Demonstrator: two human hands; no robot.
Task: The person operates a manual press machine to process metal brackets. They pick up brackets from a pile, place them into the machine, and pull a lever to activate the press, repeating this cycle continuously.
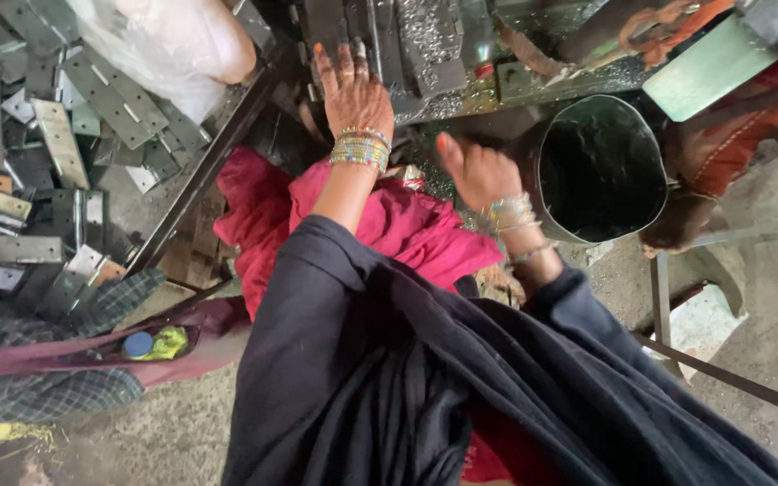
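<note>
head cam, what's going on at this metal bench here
A person in dark sleeves and bangles works at a cluttered metal bench. The left hand lies flat, fingers spread, on the metal parts there. The right hand is loosely curled just beside a dark metal bucket; whether it holds anything cannot be seen. A red cloth lies under both forearms. A heap of flat metal hinges fills a tray to the left.

Two hands, left [351,90] and right [474,171], one metal bucket [598,171], many metal hinges [110,99].
</note>
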